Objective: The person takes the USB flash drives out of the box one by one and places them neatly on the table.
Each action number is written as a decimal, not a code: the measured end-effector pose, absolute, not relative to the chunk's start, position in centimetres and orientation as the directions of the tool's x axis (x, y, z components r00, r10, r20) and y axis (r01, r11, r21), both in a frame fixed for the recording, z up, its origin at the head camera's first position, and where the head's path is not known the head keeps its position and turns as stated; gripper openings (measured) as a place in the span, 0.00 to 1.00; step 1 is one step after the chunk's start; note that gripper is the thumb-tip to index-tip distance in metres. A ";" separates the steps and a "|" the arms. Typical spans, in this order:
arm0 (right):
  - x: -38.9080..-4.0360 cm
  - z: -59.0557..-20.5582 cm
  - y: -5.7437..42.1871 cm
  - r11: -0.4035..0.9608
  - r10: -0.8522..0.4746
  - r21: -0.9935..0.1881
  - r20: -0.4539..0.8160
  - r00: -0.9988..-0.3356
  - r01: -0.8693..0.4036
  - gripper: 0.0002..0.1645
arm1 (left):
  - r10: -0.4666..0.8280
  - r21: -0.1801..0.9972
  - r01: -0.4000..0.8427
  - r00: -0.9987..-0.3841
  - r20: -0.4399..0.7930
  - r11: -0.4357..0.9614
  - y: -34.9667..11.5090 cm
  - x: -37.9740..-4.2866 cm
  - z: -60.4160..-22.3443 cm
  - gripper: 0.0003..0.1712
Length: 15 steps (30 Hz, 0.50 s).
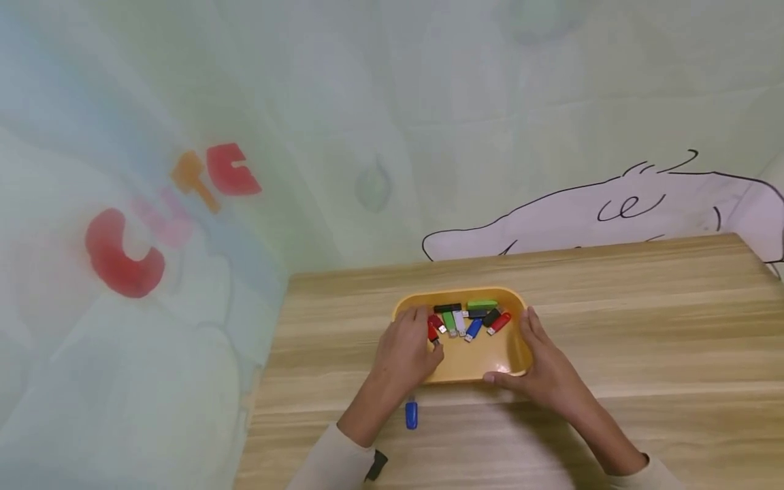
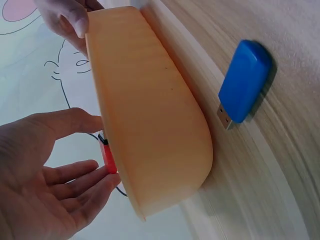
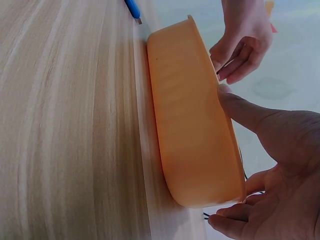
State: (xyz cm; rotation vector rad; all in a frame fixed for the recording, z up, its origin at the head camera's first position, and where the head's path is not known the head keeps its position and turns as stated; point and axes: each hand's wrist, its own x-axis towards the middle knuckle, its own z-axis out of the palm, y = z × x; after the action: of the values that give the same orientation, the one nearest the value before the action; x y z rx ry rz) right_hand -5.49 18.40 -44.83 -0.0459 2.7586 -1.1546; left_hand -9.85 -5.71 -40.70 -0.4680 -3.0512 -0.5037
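A yellow-orange plastic tray (image 1: 471, 367) sits on the wooden table. Several USB sticks lie towards its far side, among them a green USB stick (image 1: 482, 305), a blue USB stick (image 1: 474, 330) and a red USB stick (image 1: 499, 323). My left hand (image 1: 401, 350) reaches over the tray's left end and pinches a red USB stick with a dark end (image 2: 109, 157) between thumb and fingers. Around the tray's near right corner, my right hand (image 1: 551, 371) grips the rim, with the thumb on the near edge and the fingers along the right side.
Another blue USB stick (image 1: 412, 414) lies on the table in front of the tray. A small black object (image 1: 376, 466) shows beside the left sleeve; its kind is unclear. The wooden table (image 1: 661, 327) meets a printed cloth backdrop (image 1: 343, 122) at the back and left.
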 end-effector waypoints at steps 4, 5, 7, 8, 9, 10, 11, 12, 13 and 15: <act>-5.5 -44.9 18.5 0.703 -0.085 -0.711 -0.121 -0.989 0.027 0.82 | 0.287 0.322 0.295 -0.955 0.072 0.899 -5.9 -9.5 -40.5 0.34; -5.5 -44.9 18.5 0.702 -0.085 -0.711 -0.120 -0.989 0.026 0.82 | 0.284 0.325 0.292 -0.956 0.073 0.899 -6.0 -9.4 -40.4 0.34; -5.5 -44.9 18.6 0.701 -0.085 -0.713 -0.118 -0.989 0.025 0.82 | 0.279 0.339 0.287 -0.958 0.072 0.896 -6.1 -9.2 -40.3 0.34; -5.5 -44.9 18.6 0.701 -0.085 -0.713 -0.118 -0.989 0.025 0.82 | 0.278 0.349 0.284 -0.958 0.068 0.893 -6.1 -9.1 -40.2 0.34; -5.5 -44.8 18.6 0.699 -0.084 -0.715 -0.120 -0.989 0.027 0.82 | 0.279 0.360 0.282 -0.958 0.061 0.889 -6.2 -9.0 -40.2 0.34; -5.5 -44.8 18.6 0.698 -0.083 -0.715 -0.123 -0.989 0.030 0.82 | 0.280 0.371 0.280 -0.958 0.054 0.885 -6.2 -8.9 -40.1 0.34; -5.4 -44.8 18.6 0.697 -0.083 -0.716 -0.125 -0.989 0.032 0.82 | 0.284 0.384 0.280 -0.958 0.049 0.880 -6.3 -8.8 -40.1 0.34; -5.4 -44.8 18.6 0.696 -0.084 -0.717 -0.123 -0.989 0.030 0.82 | 0.287 0.395 0.280 -0.957 0.043 0.875 -6.3 -8.7 -40.1 0.34; -5.4 -44.8 18.6 0.694 -0.085 -0.720 -0.122 -0.989 0.029 0.82 | 0.292 0.401 0.282 -0.956 0.039 0.872 -6.4 -8.5 -40.0 0.34; -5.4 -44.7 18.6 0.691 -0.086 -0.722 -0.120 -0.989 0.028 0.82 | 0.302 0.407 0.289 -0.953 0.033 0.866 -6.5 -8.3 -40.0 0.33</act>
State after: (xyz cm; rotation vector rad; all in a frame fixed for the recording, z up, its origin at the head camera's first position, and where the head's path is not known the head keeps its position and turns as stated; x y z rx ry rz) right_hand -5.42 18.59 -44.73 -0.0475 2.7551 -1.1794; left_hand -8.26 -6.50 -40.03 -0.4855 -3.0655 -0.6610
